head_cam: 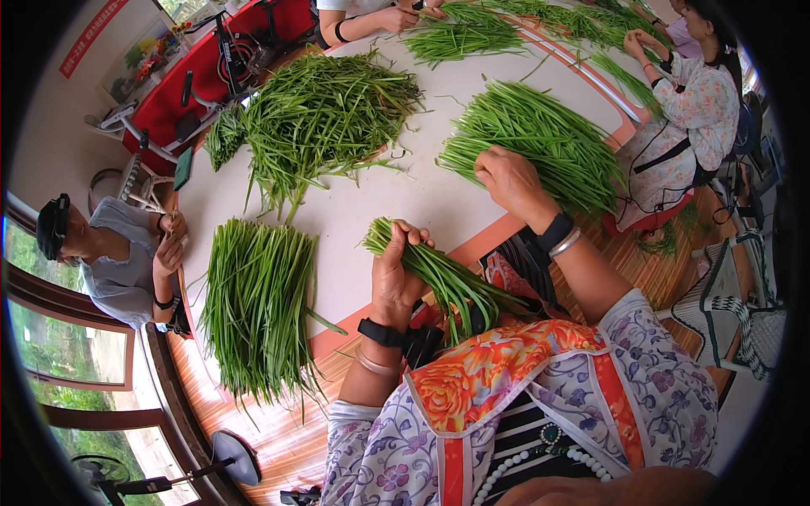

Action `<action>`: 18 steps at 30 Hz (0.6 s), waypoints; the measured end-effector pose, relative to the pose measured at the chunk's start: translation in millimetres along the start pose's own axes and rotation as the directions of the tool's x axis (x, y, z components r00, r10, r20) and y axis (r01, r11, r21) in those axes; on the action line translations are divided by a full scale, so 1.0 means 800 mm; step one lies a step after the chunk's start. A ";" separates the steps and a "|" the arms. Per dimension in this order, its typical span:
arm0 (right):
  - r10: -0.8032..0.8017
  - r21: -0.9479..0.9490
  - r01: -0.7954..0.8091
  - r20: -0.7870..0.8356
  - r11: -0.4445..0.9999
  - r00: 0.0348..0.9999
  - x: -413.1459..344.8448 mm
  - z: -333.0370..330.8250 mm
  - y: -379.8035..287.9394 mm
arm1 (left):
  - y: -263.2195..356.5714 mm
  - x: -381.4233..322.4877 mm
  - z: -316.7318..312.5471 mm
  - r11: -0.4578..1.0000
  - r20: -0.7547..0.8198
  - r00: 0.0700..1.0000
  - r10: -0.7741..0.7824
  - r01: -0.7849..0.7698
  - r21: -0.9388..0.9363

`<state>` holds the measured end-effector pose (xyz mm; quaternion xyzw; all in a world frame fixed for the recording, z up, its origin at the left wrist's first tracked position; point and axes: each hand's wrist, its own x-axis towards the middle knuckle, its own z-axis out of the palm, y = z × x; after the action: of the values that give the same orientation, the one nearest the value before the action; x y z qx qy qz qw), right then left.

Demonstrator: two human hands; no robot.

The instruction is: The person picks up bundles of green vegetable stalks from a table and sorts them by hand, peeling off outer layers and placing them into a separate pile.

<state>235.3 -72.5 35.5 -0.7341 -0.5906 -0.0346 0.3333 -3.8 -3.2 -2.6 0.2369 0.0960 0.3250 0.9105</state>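
Observation:
My left hand [393, 281] grips a bundle of green garlic chives [452, 275] near the pale cut ends. The leaves trail down to the right, over my floral apron. At the near edge of a loose pile of chives [538, 136], my right hand [511, 183] has its fingers curled in. Whether a stalk is pinched between those fingertips is hidden. Left of my left hand, a neatly aligned stack of chives [256, 310] lies with its leaf tips over the table edge. Farther back sits a tangled heap of chives [329, 114].
The white table [373, 190] has an orange border. One person [126, 253] sits at the left end, another [690, 114] at the right, and a third person's arm [361, 25] shows across the table. A woven chair [715, 310] stands at right, a floor fan [234, 455] at lower left.

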 end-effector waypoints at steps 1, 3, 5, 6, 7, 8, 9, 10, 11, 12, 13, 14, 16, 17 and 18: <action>0.046 -0.058 -0.045 0.017 0.997 0.999 0.001 0.002 0.003 | 0.000 0.000 0.000 1.000 0.005 1.000 -0.014 0.014 -0.011; 0.052 -0.099 -0.045 0.069 0.994 0.996 0.002 0.002 0.005 | -0.001 0.001 -0.001 1.000 0.000 1.000 -0.003 0.003 -0.002; 0.052 -0.147 -0.042 0.066 0.988 0.996 0.002 0.005 0.005 | -0.001 0.000 0.001 1.000 -0.007 1.000 0.009 -0.008 0.008; 0.052 -0.146 -0.043 0.065 0.988 0.997 0.002 0.007 0.007 | 0.000 0.000 0.004 1.000 -0.013 1.000 0.005 -0.005 0.010; 0.045 -0.151 -0.037 0.046 0.988 0.998 0.002 0.009 0.010 | 0.000 0.000 0.006 1.000 -0.018 1.000 0.002 -0.001 0.012; 0.037 -0.156 -0.032 0.027 0.987 0.999 0.002 0.009 0.011 | -0.001 0.001 0.007 1.000 -0.018 1.000 0.000 0.000 0.013; 0.034 -0.152 -0.029 0.029 0.988 0.999 0.003 0.009 0.007 | -0.001 0.001 0.005 1.000 -0.015 1.000 0.017 -0.017 0.004; 0.005 -0.094 -0.006 -0.015 0.996 1.000 0.002 0.008 0.001 | -0.001 0.001 0.003 0.999 -0.013 0.999 0.034 -0.034 -0.005; -0.021 -0.037 0.018 -0.062 0.999 0.998 0.001 0.006 -0.006 | -0.001 0.001 0.003 0.999 -0.017 0.999 0.037 -0.037 -0.004; -0.020 -0.033 0.018 -0.058 0.999 0.998 -0.001 0.004 -0.015 | -0.001 0.002 0.004 0.999 -0.033 0.998 0.048 -0.048 0.013; -0.045 0.030 0.047 -0.057 0.998 0.997 -0.003 -0.001 -0.030 | 0.000 0.001 0.007 0.998 -0.048 0.997 0.061 -0.059 0.031; -0.071 0.094 0.076 -0.057 0.993 0.996 -0.007 -0.003 -0.043 | 0.000 0.000 0.009 0.998 -0.052 0.997 0.063 -0.062 0.033; -0.095 0.175 0.101 -0.041 0.979 0.995 -0.018 0.003 -0.059 | -0.001 0.000 0.012 0.993 -0.091 0.990 0.106 -0.100 0.067; -0.120 0.252 0.124 -0.028 0.960 0.992 -0.023 0.006 -0.066 | -0.002 0.000 0.013 0.992 -0.094 0.990 0.108 -0.102 0.070; -0.124 0.294 0.122 -0.010 0.948 0.992 -0.028 0.007 -0.073 | -0.002 0.001 0.014 0.992 -0.112 0.988 0.108 -0.100 0.079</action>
<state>174.6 -83.4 47.4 -0.6382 -0.6352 0.0361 0.4335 1.3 -8.2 6.5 0.2556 0.1480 0.3817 0.8758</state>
